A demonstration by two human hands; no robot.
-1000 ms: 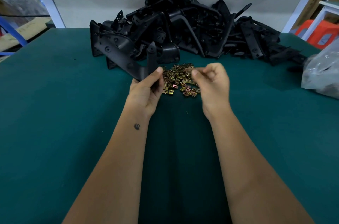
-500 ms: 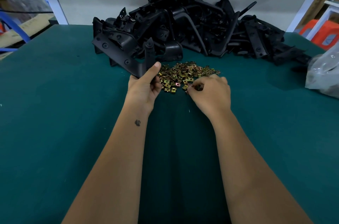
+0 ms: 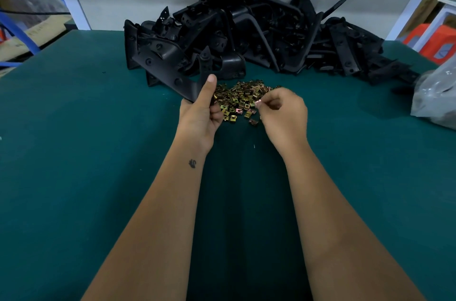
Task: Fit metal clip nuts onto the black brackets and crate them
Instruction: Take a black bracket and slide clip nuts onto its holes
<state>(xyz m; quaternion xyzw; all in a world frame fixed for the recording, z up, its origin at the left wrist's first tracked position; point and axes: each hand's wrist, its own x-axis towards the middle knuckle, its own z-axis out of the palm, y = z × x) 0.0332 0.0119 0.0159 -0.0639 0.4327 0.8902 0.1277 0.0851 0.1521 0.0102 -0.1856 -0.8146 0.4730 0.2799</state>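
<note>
- One clip nut [image 3: 258, 103] now pinched between thumb and forefinger of the right hand [image 3: 283, 115], lifted just clear of the heap of clip nuts [image 3: 240, 99]; half a second back that hand lay low on the heap's near edge, fingers down among the nuts
- Means the pick is made: nut in hand, ready for fitting, by the look of it
- Left hand [image 3: 201, 113] unchanged in its hold, fingers wrapped round the corner of a black bracket [image 3: 172, 76], thumb pressed up along the short upright arm, long arm slanting away to the left towards the pile of brackets [image 3: 259, 36]
- Held bracket just left of the nut heap, near the pinched nut but not touching it
- Next, most likely: bring the nut across to the bracket's edge and slide it over a hole; orientation of the nut in the pinch too small to tell, may need a turn first
- Nothing fitted on this bracket as far as can be seen, though its far faces are hidden
- No crate in view, so crating looks some way off; big pile on the green table [image 3: 86, 152] suggests plenty left
- Off to the right, a clear plastic bag [image 3: 436, 98] at the table's edge, not involved
</note>
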